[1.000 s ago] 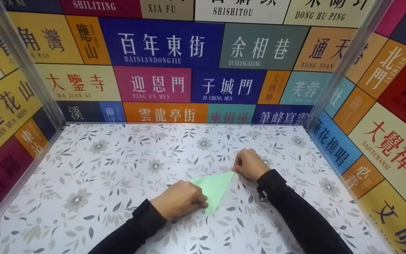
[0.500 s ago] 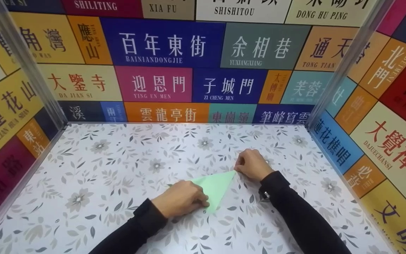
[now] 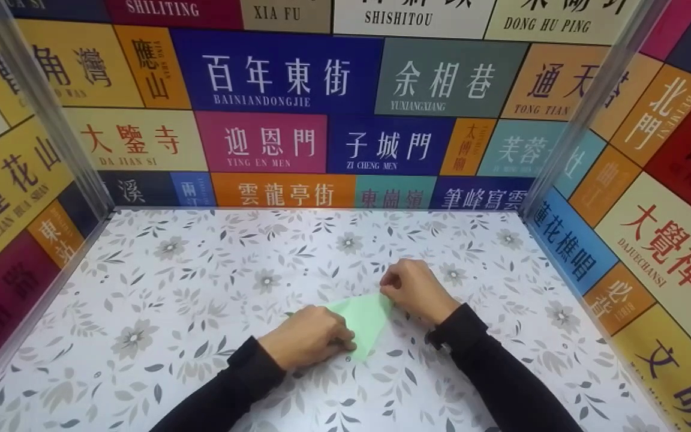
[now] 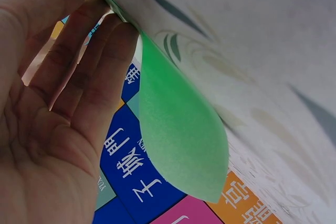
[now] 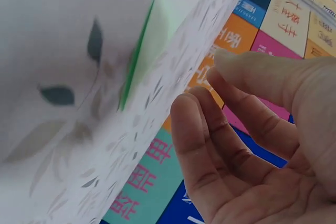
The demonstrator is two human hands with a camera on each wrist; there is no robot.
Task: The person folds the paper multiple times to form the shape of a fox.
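A light green sheet of paper (image 3: 364, 321), folded to a pointed shape, lies on the patterned tabletop. My left hand (image 3: 308, 338) rests on its left part, and the back of the hand hides some of it. In the left wrist view, the fairly straight fingers (image 4: 100, 77) press the paper's edge against the table, while a flap of the paper (image 4: 181, 129) bulges up in a curve. My right hand (image 3: 420, 291) hovers by the paper's far right corner. In the right wrist view, its fingers (image 5: 194, 145) are loosely bent with nothing between them, apart from the paper's green edge (image 5: 140, 51).
The white tabletop (image 3: 201, 288) bears a grey leaf and flower print. Upright panels of coloured name signs (image 3: 276, 72) stand behind it and along both sides. Clear corner strips (image 3: 585, 96) join the panels.
Half a second ago my right hand was at the paper's far right tip; it has shifted slightly left over that corner. My left hand keeps its place.
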